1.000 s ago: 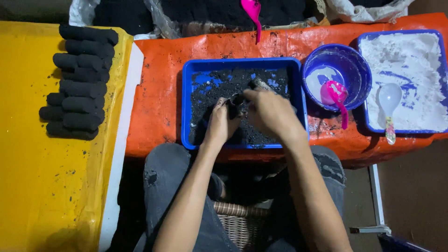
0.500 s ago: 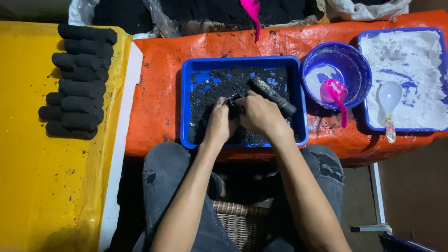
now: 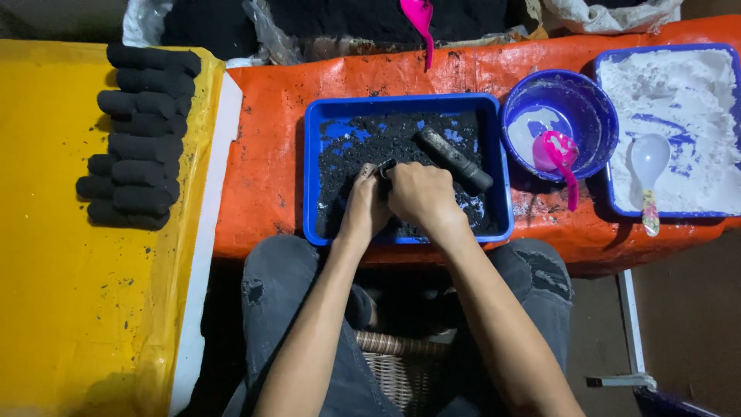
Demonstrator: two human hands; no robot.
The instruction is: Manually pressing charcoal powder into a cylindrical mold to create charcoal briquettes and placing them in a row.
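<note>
A blue rectangular tray (image 3: 313, 139) holds loose black powder (image 3: 370, 143) and a dark metal tube (image 3: 455, 160) lying at a slant. My left hand (image 3: 364, 207) and my right hand (image 3: 421, 197) press together over the powder at the tray's near side. Both close around a small dark piece (image 3: 384, 167) that pokes out between the fingers; most of it is hidden. The tube lies free just right of my right hand.
Several black pressed cylinders (image 3: 139, 135) lie stacked on the yellow sheet (image 3: 69, 309) at left. A blue bowl (image 3: 594, 116) with a pink scoop (image 3: 559, 158) and a blue tray of white powder (image 3: 671, 116) with a white spoon (image 3: 647, 174) sit at right on the orange cover (image 3: 262, 154).
My right hand has slid left off the dark tube, which now lies uncovered in the tray. Both hands have drawn together at the tray's near side.
</note>
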